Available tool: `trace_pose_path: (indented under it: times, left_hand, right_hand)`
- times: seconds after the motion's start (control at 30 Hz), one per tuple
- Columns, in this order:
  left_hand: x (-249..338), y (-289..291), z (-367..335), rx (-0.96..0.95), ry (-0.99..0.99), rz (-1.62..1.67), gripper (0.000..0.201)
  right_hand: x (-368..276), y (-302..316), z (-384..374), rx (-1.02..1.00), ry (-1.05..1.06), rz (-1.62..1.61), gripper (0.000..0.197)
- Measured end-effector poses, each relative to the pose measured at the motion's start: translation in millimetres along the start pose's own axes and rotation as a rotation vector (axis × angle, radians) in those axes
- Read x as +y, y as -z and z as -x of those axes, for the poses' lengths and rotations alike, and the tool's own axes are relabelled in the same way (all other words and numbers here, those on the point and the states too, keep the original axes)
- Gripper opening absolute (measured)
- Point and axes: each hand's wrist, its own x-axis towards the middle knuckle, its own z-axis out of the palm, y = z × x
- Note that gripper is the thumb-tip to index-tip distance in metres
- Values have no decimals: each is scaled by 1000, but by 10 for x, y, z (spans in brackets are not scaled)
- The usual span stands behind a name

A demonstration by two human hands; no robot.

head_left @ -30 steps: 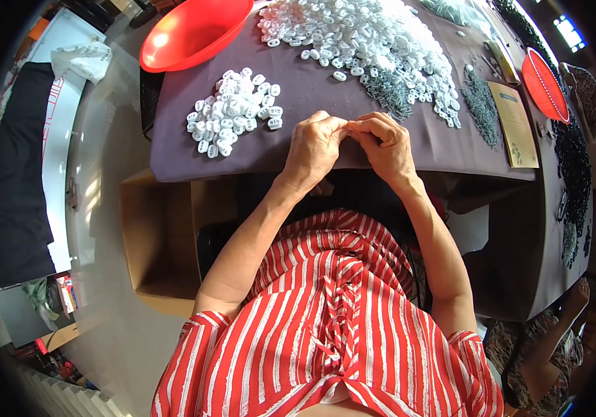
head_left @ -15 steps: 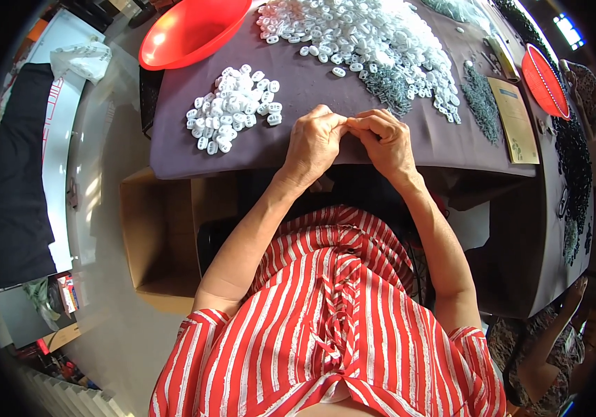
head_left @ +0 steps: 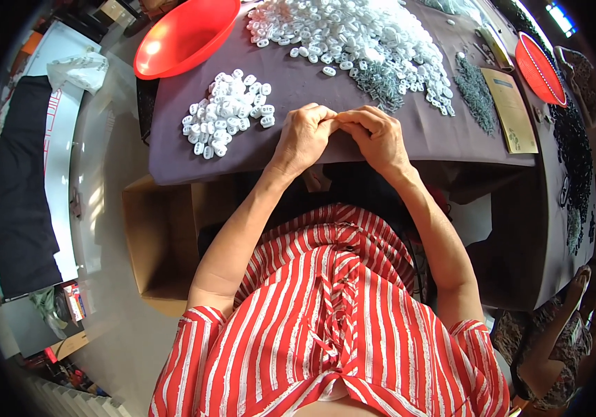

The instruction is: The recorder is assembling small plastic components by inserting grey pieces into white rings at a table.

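Note:
My left hand and my right hand meet fingertip to fingertip just above the table's near edge. Both are closed in a pinch, and whatever sits between the fingers is hidden. To the left of my left hand lies a small pile of white oval plastic pieces with two holes. Beyond the hands spreads a much larger heap of the same white pieces. At that heap's near side, close to my right hand, is a scatter of small grey-green slivers.
A red basin stands at the table's far left. On the right are another grey-green pile, a tan booklet, a red basket and many black pieces. An open cardboard box is below the table's left. Another person's arm shows lower right.
My view has shifted slightly, so the table and piles sit a little differently in the picture. My hands stay pinched together, with only small finger movement.

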Motion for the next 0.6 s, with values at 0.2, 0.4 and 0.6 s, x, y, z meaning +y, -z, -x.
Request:
trace_pose_path:
  times: [0.2, 0.4, 0.6]
  left_hand:
    - [58, 51, 5, -93, 245, 163, 20]
    - [13, 22, -9, -67, 220, 124, 22]
    - [-39, 174, 59, 77, 43, -115, 14]
  right_hand:
    - [-79, 16, 16, -10, -72, 28, 25]
    - [-53, -15, 25, -3, -82, 56, 24]
    - [-62, 227, -50, 179, -205, -201, 21]
